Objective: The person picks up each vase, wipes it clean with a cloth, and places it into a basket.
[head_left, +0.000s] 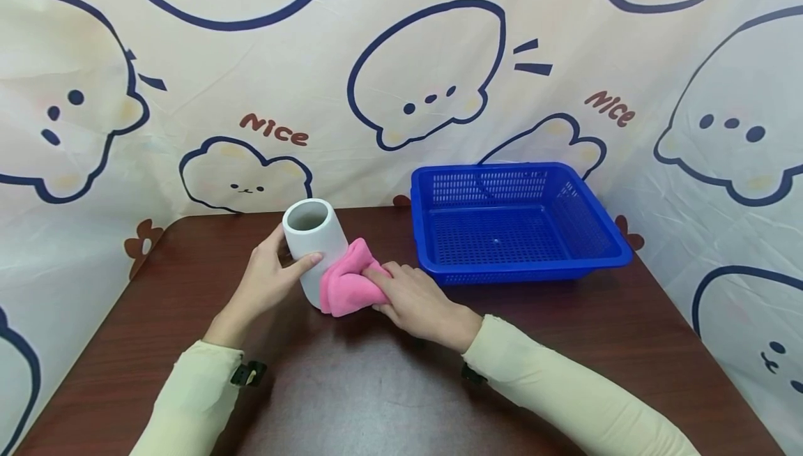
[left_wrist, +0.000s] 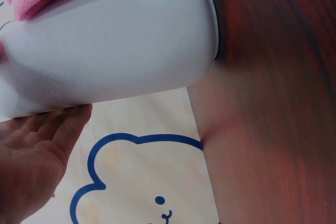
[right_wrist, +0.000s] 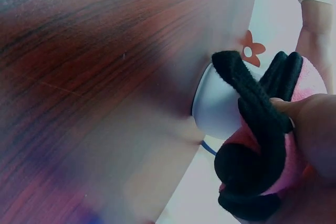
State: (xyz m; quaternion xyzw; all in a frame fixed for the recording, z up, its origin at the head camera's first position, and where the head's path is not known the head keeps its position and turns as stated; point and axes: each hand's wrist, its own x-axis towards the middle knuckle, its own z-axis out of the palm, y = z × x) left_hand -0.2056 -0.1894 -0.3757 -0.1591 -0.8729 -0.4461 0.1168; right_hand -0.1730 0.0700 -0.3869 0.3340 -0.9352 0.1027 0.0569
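Note:
A white, tapered vase (head_left: pixel 323 236) with an open round top stands on the brown table, slightly tilted in the head view. My left hand (head_left: pixel 266 275) grips its upper left side, thumb across the front and fingers behind. Bunched in my right hand (head_left: pixel 417 302) is a pink cloth (head_left: pixel 354 282), pressed against the vase's lower right side. The right wrist view shows a dark side of the cloth (right_wrist: pixel 257 124) folded beside the vase's base (right_wrist: pixel 215 103). In the left wrist view, the vase's smooth wall (left_wrist: pixel 136 45) fills the upper part, with fingers (left_wrist: pixel 68 129) along it.
A blue perforated plastic basket (head_left: pixel 521 268) sits at the back right of the table (head_left: pixel 351 400), close to the right hand. A pale curtain (head_left: pixel 326 93) with cartoon outlines hangs behind and along both sides of the table.

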